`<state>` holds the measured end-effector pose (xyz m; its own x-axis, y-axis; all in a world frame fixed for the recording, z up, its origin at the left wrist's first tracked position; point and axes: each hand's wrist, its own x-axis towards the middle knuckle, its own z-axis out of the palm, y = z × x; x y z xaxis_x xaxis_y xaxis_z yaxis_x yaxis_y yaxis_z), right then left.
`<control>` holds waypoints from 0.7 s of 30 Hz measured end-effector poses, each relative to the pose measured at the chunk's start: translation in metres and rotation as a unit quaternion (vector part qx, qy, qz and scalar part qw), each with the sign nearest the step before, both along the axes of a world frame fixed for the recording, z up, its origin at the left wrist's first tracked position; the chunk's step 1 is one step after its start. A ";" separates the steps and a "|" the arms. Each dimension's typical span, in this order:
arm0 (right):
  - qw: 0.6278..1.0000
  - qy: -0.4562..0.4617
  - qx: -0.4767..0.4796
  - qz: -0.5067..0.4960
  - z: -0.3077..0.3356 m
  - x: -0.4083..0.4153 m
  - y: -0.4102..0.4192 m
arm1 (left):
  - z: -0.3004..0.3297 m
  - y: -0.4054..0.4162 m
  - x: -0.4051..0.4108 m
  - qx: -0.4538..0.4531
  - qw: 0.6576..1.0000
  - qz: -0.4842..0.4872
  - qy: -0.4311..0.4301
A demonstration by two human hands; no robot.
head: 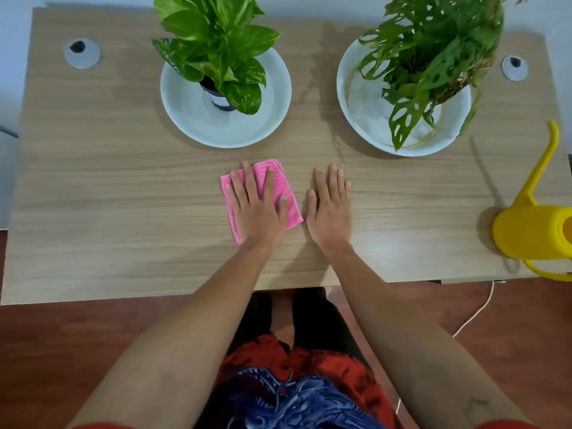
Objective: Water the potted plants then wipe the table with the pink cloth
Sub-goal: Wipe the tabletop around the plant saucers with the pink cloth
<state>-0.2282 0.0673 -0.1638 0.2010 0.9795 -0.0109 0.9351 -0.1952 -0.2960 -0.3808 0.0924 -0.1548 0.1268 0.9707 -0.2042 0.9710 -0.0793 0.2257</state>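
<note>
So the wiping part looks like it's underway. The table (93, 181) is a pale wood-grain top taking up most of the view, with a grey cable grommet (82, 53) at 10 o'clock and another grommet (514, 68) at 2. Below it there's dark reddish floor and a white cable (473, 317) trailing at 4 o'clock.

Biggest risk, I'd guess: a wide sweep toward 12 knocks into the right plant (433, 57) or its white dish (365, 97), which seems to have water pooled in it, so a bump could slop it over. Same deal with the left plant (216, 48) in its own dish (263, 119).

The yellow watering can (532, 233) sits at 3 o'clock right at the table edge; a push that way could send it off.

The left hand (258, 209) is spread flat, pressing the pink cloth (289, 209) dead center. The right hand (329, 209) lies flat just beside it, fingers together, holding nothing.
</note>
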 end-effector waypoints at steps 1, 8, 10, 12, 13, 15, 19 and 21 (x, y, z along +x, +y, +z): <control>1.000 -0.005 0.005 -0.006 -0.001 0.000 0.000 | -0.002 0.001 -0.001 -0.003 1.000 0.000 0.007; 0.999 -0.022 0.042 -0.014 -0.003 0.000 0.000 | -0.001 0.003 -0.015 0.012 0.999 -0.028 0.036; 0.998 -0.023 0.051 -0.015 -0.005 0.001 0.000 | -0.001 0.004 -0.027 0.016 0.999 -0.042 0.031; 0.998 -0.021 0.053 -0.012 -0.006 0.002 0.000 | 0.000 0.004 -0.048 0.019 0.998 -0.045 0.033; 0.998 -0.018 0.053 -0.011 -0.006 0.002 0.000 | 0.000 0.003 -0.061 0.019 0.998 -0.044 0.038; 0.998 -0.016 0.053 -0.012 -0.006 0.001 -0.001 | 0.001 0.001 -0.090 0.019 0.997 -0.042 0.054; 0.999 -0.015 0.048 -0.011 -0.006 0.001 -0.001 | 0.000 -0.002 -0.155 0.006 0.997 -0.039 0.074; 0.999 -0.014 0.045 -0.010 -0.005 0.001 -0.001 | -0.001 -0.005 -0.189 0.004 0.997 -0.035 0.070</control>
